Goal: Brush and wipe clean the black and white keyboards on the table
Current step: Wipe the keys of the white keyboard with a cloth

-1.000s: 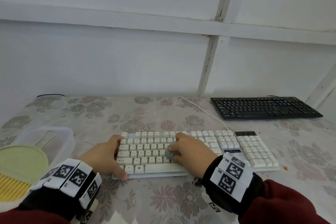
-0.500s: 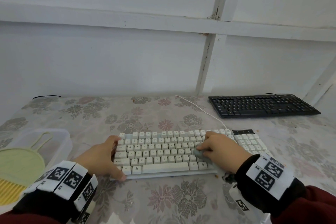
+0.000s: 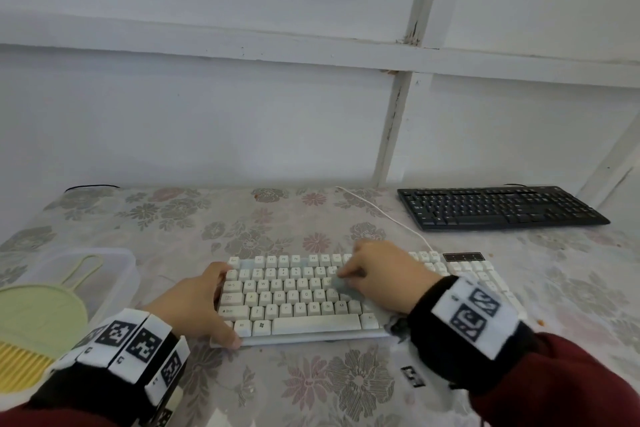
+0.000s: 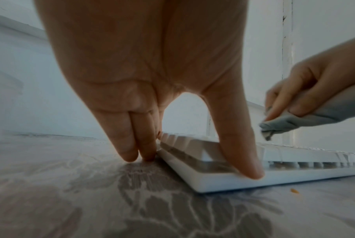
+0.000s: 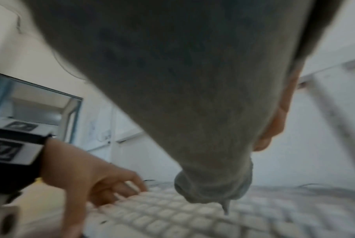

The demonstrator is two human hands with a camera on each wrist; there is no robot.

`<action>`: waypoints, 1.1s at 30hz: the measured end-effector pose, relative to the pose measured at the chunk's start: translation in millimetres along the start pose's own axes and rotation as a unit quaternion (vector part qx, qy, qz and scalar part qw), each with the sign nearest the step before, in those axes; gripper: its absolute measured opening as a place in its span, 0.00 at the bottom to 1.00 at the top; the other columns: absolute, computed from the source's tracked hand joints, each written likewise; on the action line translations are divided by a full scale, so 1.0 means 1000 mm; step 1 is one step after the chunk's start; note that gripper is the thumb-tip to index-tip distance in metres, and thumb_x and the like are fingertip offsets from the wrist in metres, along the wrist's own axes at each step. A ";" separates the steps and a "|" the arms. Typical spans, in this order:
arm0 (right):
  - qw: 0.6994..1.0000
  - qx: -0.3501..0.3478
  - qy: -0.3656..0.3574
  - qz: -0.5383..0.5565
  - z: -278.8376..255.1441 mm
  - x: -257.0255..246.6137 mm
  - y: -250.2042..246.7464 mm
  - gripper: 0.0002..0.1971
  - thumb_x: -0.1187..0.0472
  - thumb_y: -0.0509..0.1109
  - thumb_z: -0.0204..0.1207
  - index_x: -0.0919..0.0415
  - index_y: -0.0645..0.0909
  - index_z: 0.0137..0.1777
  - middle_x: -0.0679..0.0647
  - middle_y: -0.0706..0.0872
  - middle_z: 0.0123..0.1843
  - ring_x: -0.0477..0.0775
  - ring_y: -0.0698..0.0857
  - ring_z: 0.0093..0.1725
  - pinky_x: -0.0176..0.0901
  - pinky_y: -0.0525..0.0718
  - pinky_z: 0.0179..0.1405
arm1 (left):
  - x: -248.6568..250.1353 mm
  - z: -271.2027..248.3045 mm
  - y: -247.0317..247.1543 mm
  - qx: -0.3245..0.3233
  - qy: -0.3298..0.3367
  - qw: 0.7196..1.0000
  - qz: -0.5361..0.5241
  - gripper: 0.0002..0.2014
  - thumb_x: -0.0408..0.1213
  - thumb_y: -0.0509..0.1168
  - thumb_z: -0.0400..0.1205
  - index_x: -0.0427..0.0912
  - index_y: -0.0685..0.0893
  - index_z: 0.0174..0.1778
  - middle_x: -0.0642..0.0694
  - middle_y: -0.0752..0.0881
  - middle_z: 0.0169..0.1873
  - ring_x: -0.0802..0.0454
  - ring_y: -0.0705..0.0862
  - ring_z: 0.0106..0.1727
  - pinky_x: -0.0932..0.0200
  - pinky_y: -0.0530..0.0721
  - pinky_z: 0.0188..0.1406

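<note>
The white keyboard [image 3: 298, 298] lies near the table's front edge. My left hand [image 3: 221, 305] braces its left end, with straight fingers [image 4: 131, 145] against the side and the thumb pressing on the front rim. My right hand [image 3: 349, 279] pinches a bunched grey cloth [image 3: 337, 284] and presses it on the upper letter rows, right of the middle. In the right wrist view the cloth [image 5: 192, 112] fills most of the picture above the blurred keys. The black keyboard [image 3: 498, 208] lies untouched at the back right.
A clear plastic box [image 3: 117, 274] stands at the left with a pale green brush [image 3: 38, 315] across it. The white keyboard's cable [image 3: 381, 215] runs back toward the wall. Small orange crumbs [image 3: 539, 322] lie on the flowered tablecloth [image 3: 346, 385].
My right hand swept the cloth rightward along a lower key row, then came back left and up to the upper rows. The left hand has kept its place at the keyboard's left end.
</note>
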State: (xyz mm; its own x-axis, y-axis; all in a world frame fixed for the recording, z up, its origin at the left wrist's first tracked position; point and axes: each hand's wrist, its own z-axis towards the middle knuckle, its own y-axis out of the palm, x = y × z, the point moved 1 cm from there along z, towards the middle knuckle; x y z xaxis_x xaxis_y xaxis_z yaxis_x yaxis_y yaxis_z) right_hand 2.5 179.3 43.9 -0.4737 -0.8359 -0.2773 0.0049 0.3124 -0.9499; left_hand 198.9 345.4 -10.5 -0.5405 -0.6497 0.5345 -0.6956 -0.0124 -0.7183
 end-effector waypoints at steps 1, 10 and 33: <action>1.000 -0.012 -0.016 0.004 0.006 -0.015 0.006 0.17 0.52 0.65 0.80 0.64 0.85 0.38 0.41 0.68 0.37 0.45 0.77 0.37 0.33 0.73 0.43 | 0.000 0.000 0.000 0.000 -0.001 1.000 -0.001 0.54 0.42 0.83 0.57 0.52 0.58 0.75 0.61 0.79 0.55 0.60 0.80 0.55 0.72 0.74 0.43; 0.999 -0.016 0.033 -0.020 0.008 0.003 0.029 0.06 0.65 0.61 0.78 0.62 0.79 0.44 0.51 0.73 0.43 0.51 0.75 0.36 0.42 0.79 0.40 | 0.000 0.001 0.000 0.003 0.000 1.000 0.008 0.54 0.43 0.83 0.59 0.53 0.56 0.76 0.63 0.78 0.51 0.60 0.79 0.53 0.72 0.73 0.41; 0.979 -0.026 0.176 -0.103 -0.031 0.086 0.005 0.11 0.65 0.61 0.79 0.61 0.85 0.43 0.49 0.68 0.40 0.53 0.76 0.38 0.32 0.69 0.29 | -0.002 0.004 -0.002 -0.008 0.006 1.000 0.000 0.56 0.47 0.83 0.56 0.54 0.56 0.76 0.62 0.78 0.57 0.62 0.80 0.55 0.73 0.76 0.45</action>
State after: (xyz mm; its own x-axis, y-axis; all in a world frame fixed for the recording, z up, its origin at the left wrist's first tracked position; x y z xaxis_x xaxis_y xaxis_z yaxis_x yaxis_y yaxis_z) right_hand -65.4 122.4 19.8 -0.7337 -0.6794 -0.0045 -0.1637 0.1832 -0.9693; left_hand 202.9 344.0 -12.2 -0.5462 -0.6408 0.5395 -0.7032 0.0007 -0.7110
